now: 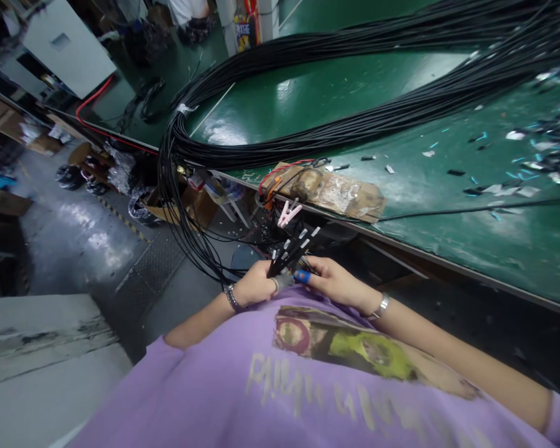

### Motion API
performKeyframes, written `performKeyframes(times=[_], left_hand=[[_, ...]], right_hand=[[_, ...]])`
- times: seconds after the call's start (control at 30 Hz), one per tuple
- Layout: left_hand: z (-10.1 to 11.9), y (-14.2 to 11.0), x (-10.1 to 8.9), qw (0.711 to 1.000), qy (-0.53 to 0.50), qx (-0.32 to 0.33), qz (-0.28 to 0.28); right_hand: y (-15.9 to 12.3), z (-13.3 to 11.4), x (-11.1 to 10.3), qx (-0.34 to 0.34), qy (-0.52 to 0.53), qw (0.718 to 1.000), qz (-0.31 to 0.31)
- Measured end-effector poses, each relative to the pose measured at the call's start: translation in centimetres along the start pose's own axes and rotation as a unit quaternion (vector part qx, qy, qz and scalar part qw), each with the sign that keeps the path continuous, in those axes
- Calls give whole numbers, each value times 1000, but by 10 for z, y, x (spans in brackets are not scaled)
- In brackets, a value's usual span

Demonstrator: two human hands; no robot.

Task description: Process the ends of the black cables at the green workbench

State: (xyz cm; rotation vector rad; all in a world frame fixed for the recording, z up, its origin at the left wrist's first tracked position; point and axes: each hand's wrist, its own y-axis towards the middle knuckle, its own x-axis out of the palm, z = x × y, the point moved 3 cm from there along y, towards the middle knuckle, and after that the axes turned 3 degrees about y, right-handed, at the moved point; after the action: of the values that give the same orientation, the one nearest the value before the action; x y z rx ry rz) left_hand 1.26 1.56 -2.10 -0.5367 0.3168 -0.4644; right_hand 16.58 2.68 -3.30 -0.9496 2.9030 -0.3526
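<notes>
Close to my shirt, my left hand [257,284] is wrapped round a bunch of black cable ends [289,254] that fan upward and carry white tips or tags. Grey tape covers its thumb. My right hand [338,283] meets it from the other side, with blue tape round the thumb and the fingers curled in. Thin strands show beside those fingers, but what exactly they pinch is hard to make out. From the cable ends the black cables [175,199] rise to the table edge and join a thick bundle [261,152].
The green table [280,102] carries the long cable loop, a taped cardboard piece [345,193] at its edge and scattered black and blue scraps [541,149]. A pink clip [288,213] hangs at the edge. Cardboard boxes [193,205] stand below; a white cabinet [68,46] stands far left.
</notes>
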Motion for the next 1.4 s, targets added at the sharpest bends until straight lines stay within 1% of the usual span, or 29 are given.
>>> performKeyframes(times=[0.07, 0.1, 0.13, 0.17, 0.2, 0.23, 0.27, 0.3, 0.33, 0.4, 0.47, 0.57, 0.63, 0.7, 0.8, 0.9, 0.97, 1.03, 1.1, 1.13, 1.17, 1.2, 1.27, 1.3, 1.33, 1.4], left_hand=[[0, 2, 0, 999, -1, 26, 23], [1, 3, 0, 998, -4, 46, 41], [2, 4, 0, 996, -8, 66, 60], [2, 4, 0, 993, -12, 84, 78], [2, 5, 0, 991, -16, 96, 92], [1, 5, 0, 990, -21, 100, 96], [0, 5, 1, 991, -27, 96, 92], [-1, 5, 2, 992, -36, 86, 82], [-3, 4, 2, 994, -47, 73, 69], [-4, 3, 2, 996, -69, 49, 41], [-4, 3, 0, 996, -82, 36, 26], [-3, 3, -3, 997, -77, 18, 17], [-5, 3, -3, 997, -71, 14, 15], [-7, 2, -3, 997, -68, 19, 23], [-7, 0, -1, 996, -78, 36, 33], [-2, -2, 0, 995, -82, 55, 21], [2, -1, -1, 995, -74, 70, 16], [6, 0, -2, 993, -70, 94, 29], [8, 1, -5, 988, -75, 115, 65], [8, 1, -6, 986, -79, 119, 87], [9, 0, -7, 984, -81, 120, 102], [9, -1, -7, 984, -82, 117, 106], [9, -3, -6, 987, -79, 103, 94], [8, -4, -5, 989, -78, 94, 86], [8, -4, -5, 990, -77, 86, 79], [7, -5, -3, 991, -76, 76, 75]], right_hand=[[0, -4, 1, -32, -96, 995, 24], [-1, -8, 1, -53, -172, 983, 35], [-2, -11, 3, -77, -257, 963, 39], [-4, -15, 5, -104, -338, 935, 30], [-6, -18, 7, -134, -404, 905, 10], [-7, -20, 8, -164, -449, 878, -19], [-7, -22, 8, -189, -471, 860, -50], [-7, -24, 6, -207, -479, 850, -75], [-5, -26, 3, -215, -477, 847, -91], [0, -29, -4, -213, -469, 852, -95], [6, -32, -8, -203, -465, 858, -79], [8, -33, -2, -206, -467, 858, -49], [3, -31, 6, -224, -465, 855, -50], [-2, -27, 11, -243, -458, 852, -66], [-3, -25, 5, -232, -444, 862, -78], [3, -28, -7, -198, -434, 877, -58], [5, -32, -8, -202, -420, 884, -41], [3, -36, -1, -233, -393, 888, -50], [-3, -36, 8, -265, -358, 892, -76], [-6, -36, 10, -269, -341, 898, -69], [-8, -35, 10, -261, -319, 910, -46], [-8, -33, 7, -243, -292, 925, -8], [-7, -30, -2, -191, -224, 952, 81], [-5, -28, -5, -168, -192, 960, 114], [-4, -27, -8, -150, -167, 965, 133], [1, -25, -8, -131, -146, 971, 137]])
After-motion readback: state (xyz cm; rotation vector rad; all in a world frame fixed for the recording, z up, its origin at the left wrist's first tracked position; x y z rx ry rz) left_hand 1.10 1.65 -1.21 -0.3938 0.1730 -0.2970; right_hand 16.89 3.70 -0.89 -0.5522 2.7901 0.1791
